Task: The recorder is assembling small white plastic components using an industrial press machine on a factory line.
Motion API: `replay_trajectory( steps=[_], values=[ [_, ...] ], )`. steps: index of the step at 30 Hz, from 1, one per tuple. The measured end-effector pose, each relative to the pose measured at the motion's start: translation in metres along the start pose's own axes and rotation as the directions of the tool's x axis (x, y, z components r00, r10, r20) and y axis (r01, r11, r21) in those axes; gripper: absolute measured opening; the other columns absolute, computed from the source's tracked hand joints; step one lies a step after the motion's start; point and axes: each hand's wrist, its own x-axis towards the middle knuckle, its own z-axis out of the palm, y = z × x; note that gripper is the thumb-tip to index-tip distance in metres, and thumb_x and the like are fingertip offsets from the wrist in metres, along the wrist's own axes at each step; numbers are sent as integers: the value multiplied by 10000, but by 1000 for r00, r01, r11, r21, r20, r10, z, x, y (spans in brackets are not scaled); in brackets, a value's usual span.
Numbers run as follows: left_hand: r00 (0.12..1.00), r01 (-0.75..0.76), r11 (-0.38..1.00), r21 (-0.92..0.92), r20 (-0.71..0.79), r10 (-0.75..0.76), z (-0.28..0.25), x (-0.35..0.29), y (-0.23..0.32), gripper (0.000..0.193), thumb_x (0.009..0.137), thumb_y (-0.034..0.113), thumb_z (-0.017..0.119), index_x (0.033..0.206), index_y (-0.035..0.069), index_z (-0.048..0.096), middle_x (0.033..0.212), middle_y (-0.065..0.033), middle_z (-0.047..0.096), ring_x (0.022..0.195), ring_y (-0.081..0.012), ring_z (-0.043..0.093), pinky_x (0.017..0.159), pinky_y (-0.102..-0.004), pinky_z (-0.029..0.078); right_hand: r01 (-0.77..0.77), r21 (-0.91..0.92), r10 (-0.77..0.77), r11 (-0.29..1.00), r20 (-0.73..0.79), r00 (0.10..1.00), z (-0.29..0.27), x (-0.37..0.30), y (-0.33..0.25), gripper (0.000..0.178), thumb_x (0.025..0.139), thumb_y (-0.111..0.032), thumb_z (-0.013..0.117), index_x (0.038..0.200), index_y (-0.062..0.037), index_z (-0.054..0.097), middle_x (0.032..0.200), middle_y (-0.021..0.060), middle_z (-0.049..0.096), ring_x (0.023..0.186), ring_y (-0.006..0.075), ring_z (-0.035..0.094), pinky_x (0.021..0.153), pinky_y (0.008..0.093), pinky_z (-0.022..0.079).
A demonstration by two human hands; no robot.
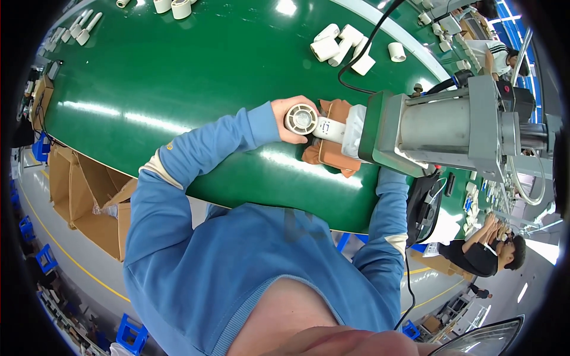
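My left hand (289, 120) is wrapped round the head of a white hair-dryer-like body (301, 119), whose round spoked grille faces up. Its short handle, with small dark markings, points right between two orange-brown padded blocks (331, 155). The handle's far end goes under a white cloth-like cover (354, 132) at the front of a grey and green press-like machine (424, 132). My right sleeve (392, 187) reaches up to the machine's underside, and the machine hides my right hand.
Several white bodies (325, 48) lie on the green table (178, 65) beyond my hands. A black cable (362, 53) hangs above it. Open cardboard boxes (95, 204) stand at the left, with blue stools (132, 333) on the floor. Two people (484, 252) work at the right.
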Motion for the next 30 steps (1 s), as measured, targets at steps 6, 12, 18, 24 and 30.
replay_trajectory(
  steps=[6,12,18,24,30],
  values=[
    [952,271,875,-401,-23,-305,-51,9,2,510,701,19,690,1180,40,517,947,-121,656,808,-228,667,679,-286,558,50,68,-42,996,-126,991,2,-9,-14,681,954,-605,271,1508,-222,171,1548,62,222,1398,336,256,1118,528,257],
    [811,363,414,-835,65,-581,-93,14,-1,418,837,242,648,1137,-28,540,917,-178,658,699,-274,669,683,-346,562,52,-29,-54,998,-75,996,83,28,70,699,926,-602,345,1487,-200,232,1517,65,290,1377,318,304,1124,530,255],
    [668,197,708,-678,-436,-604,-99,32,1,571,873,451,606,1160,-35,521,886,-206,653,629,-266,657,630,-286,553,58,-207,-52,977,30,998,144,-11,81,724,889,-602,439,1459,-174,310,1476,69,376,1349,295,368,1129,538,256],
    [530,454,836,307,-848,24,-175,78,-75,727,807,543,646,1209,-42,485,1017,-208,634,858,-301,647,786,-368,520,218,-108,-234,970,-171,957,14,-29,9,684,928,-646,248,1495,-264,225,1537,35,270,1391,323,283,1092,589,246],
    [609,687,-109,718,-488,625,-144,110,-67,781,685,479,760,1226,-18,495,1140,-180,593,1093,-331,546,1029,-430,363,238,110,-226,965,-111,968,5,-28,-5,656,915,-657,258,1467,-302,285,1504,16,342,1371,296,331,1069,574,292]
  ],
)
